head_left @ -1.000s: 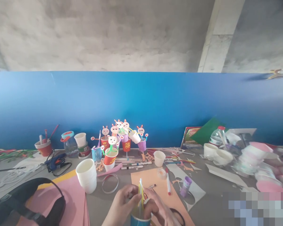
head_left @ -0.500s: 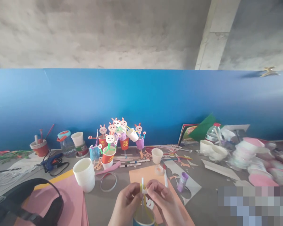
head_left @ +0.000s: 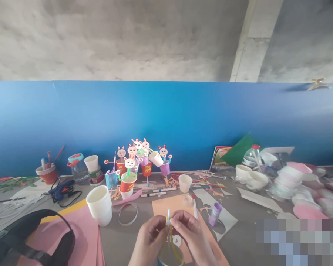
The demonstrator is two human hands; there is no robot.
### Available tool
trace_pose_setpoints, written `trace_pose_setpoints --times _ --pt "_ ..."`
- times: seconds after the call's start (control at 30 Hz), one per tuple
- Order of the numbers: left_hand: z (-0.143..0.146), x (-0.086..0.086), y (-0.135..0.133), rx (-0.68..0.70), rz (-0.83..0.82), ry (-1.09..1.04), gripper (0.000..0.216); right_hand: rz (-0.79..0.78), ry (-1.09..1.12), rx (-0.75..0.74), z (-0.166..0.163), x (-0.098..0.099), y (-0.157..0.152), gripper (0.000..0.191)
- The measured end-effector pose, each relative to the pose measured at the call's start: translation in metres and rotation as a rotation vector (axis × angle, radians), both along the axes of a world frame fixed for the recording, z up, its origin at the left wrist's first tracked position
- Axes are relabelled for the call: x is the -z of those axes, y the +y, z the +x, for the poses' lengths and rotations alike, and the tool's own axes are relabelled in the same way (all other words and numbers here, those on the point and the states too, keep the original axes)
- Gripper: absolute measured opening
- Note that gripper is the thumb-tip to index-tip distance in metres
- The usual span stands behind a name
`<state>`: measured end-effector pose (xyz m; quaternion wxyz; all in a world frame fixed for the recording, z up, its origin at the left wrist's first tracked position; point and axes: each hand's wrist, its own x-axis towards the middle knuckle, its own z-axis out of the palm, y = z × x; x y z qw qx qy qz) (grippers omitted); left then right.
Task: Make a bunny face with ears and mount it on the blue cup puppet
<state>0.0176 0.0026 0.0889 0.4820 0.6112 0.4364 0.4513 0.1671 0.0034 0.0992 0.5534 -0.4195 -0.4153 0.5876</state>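
My left hand (head_left: pixel 149 238) pinches a thin pale straw (head_left: pixel 168 244) that stands upright in a paper cup (head_left: pixel 170 261), blue outside, at the bottom edge. A yellow strip like a pipe cleaner (head_left: pixel 172 242) runs down beside the straw into the cup. Opposite, my right hand (head_left: pixel 192 236) has its thumb and fingers closed on a small white piece of tape (head_left: pixel 168 222) wrapped about the straw near its top. Just behind the straw lies a small white paper cutout (head_left: pixel 177 241) with a mark on it, on orange paper (head_left: pixel 166 207).
Stacked white cups (head_left: pixel 99 207) and a tape roll (head_left: pixel 127 215) lie left of my hands. Rabbit-faced cup figures (head_left: pixel 128 181) stand ahead. A purple glue stick (head_left: pixel 215 214) is to the right, a black headset (head_left: pixel 33 236) at the near left, plastic-wrapped cups (head_left: pixel 291 181) far right.
My right fingertips have moved slightly left and closer to my left fingertips. The white tape now sits around the straw and yellow strip instead of sticking out to the right.
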Motion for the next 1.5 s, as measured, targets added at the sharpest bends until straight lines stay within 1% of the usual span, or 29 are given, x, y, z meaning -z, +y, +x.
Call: trace_pose_setpoints --times 0.23,0.4,0.53,0.67,0.77,0.87,0.93,1.0,1.03,1.1,1.17,1.27,1.33,1.4,1.5 --pt "-0.001 -0.006 -0.002 0.024 -0.01 -0.005 0.028 -0.001 -0.031 0.0 -0.002 -0.005 0.002 0.041" --pt "0.0 -0.006 -0.001 0.026 -0.009 -0.015 0.026 0.0 -0.032 -0.01 -0.003 -0.002 0.003 0.043" --pt "0.0 -0.008 -0.001 0.031 0.002 -0.048 0.023 0.048 -0.063 -0.002 -0.004 0.002 0.006 0.042" --pt "0.002 -0.012 -0.001 0.022 0.03 -0.042 0.033 0.139 -0.111 0.009 -0.004 0.005 0.006 0.04" --pt "0.003 -0.013 -0.001 -0.001 0.007 -0.05 0.04 0.187 -0.131 0.026 -0.004 0.009 0.006 0.039" --pt "0.004 -0.012 0.001 -0.02 -0.014 -0.082 0.043 0.217 -0.157 0.017 -0.004 0.014 0.005 0.036" --pt "0.003 -0.008 0.002 -0.016 -0.007 -0.118 0.043 0.233 -0.131 0.057 -0.005 0.015 0.004 0.032" --pt "0.002 -0.005 0.002 -0.002 0.004 -0.16 0.043 0.243 -0.08 0.101 -0.007 0.015 0.002 0.033" --pt "0.002 -0.003 0.001 0.009 0.007 -0.176 0.042 0.241 -0.065 0.091 -0.007 0.014 0.002 0.034" --pt "0.002 -0.002 -0.001 0.019 -0.005 -0.208 0.041 0.226 -0.068 0.009 -0.007 0.011 0.0 0.032" --pt "0.003 -0.002 -0.003 0.012 -0.055 -0.259 0.039 0.21 -0.056 -0.065 -0.005 0.008 -0.002 0.03" --pt "0.004 -0.003 -0.005 -0.017 -0.147 -0.352 0.037 0.189 0.054 -0.077 -0.004 0.003 -0.004 0.028" --pt "0.003 -0.002 -0.004 0.016 -0.191 -0.401 0.037 0.177 0.114 -0.09 -0.003 0.001 -0.004 0.026" --pt "0.003 0.002 0.0 0.078 -0.246 -0.465 0.038 0.16 0.163 -0.129 -0.003 0.0 -0.004 0.023" --pt "0.002 0.008 0.004 0.141 -0.327 -0.574 0.038 0.111 0.311 -0.202 -0.004 -0.001 -0.003 0.019"
